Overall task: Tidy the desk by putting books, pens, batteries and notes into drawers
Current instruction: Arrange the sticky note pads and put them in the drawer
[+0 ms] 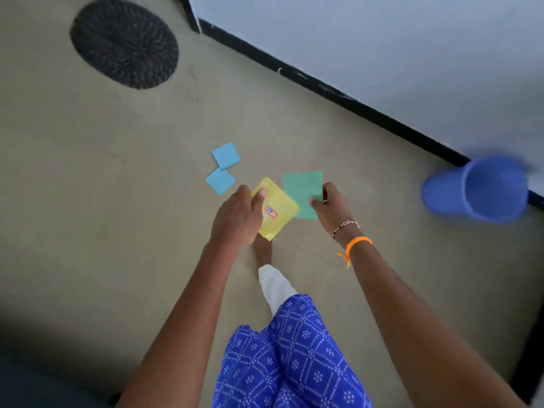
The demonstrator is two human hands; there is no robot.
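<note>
- The person stands over the floor [88, 178] and looks down at some paper notes.
- The left hand [238, 216] holds a yellow note [278, 209]. The thumb is pressed on top of it and the fingers curl under it, so it does not slip.
- The right hand [331, 206] pinches a green note [303, 192] by its side edge, thumb on top.
- The green note sits just behind the yellow one, and their edges overlap a little. I think the person is bringing the two together to make one small pile to carry.
- Two blue notes [225, 156] lie flat on the floor, just past the left hand. Their corners touch. No hand is on them, so I think they get picked up next.
- The yellow note has a small sticker with a red border and blue writing on it. The writing is too small and blurry for me to read.
- The other notes look plain. I can see no words on them.
- A blue cup [477, 188] lies tipped on its side near the wall [382, 54], well away from the notes.
- A round dark mat [125, 42] lies on the floor farther off.
- I cannot see a desk or drawers from here, so the notes are not put away yet.
</note>
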